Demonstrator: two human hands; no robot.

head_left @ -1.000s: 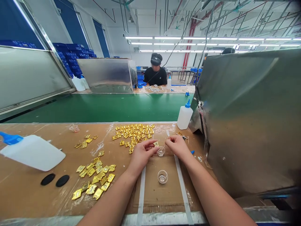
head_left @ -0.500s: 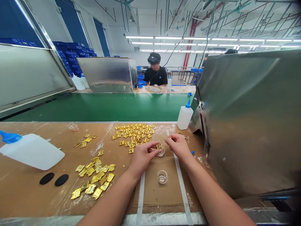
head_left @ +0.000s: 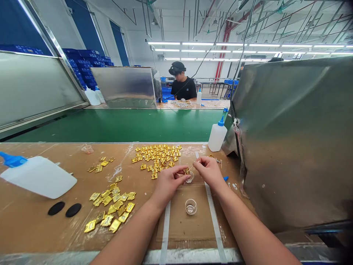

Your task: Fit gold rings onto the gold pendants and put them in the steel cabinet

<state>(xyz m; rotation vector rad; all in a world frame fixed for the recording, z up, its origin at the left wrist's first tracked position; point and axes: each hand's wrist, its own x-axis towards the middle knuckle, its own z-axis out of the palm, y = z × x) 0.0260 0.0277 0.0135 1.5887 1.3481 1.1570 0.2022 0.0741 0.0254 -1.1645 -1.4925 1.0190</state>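
The left hand (head_left: pixel 168 183) pinches a small gold piece (head_left: pixel 186 170) between thumb and fingers, holding it just above a tiny clear cup (head_left: pixel 189 178). The right hand (head_left: pixel 210 170) has its fingers pressed together on a thin stick (head_left: pixel 192 167) whose tip meets the gold piece. A second clear cup (head_left: pixel 191 206) stands nearer the body, between the two forearms. All this sits on a brown worktop (head_left: pixel 35 221) covered with glossy film and marked by two pale tape strips. A heap of gold pieces (head_left: pixel 157 154) lies just beyond the hands, and another batch (head_left: pixel 111 209) is spread to the left. Further left a white squeeze bottle (head_left: pixel 38 176) with a blue nozzle lies on its side near two black discs (head_left: pixel 64 209). An upright bottle (head_left: pixel 217 135) stands by a steel shield (head_left: pixel 292 140). Beyond the worktop runs a green conveyor belt (head_left: pixel 124 125), past which another person (head_left: pixel 182 87) sits under strip lights, with blue crates (head_left: pixel 85 64) stacked at the wall.
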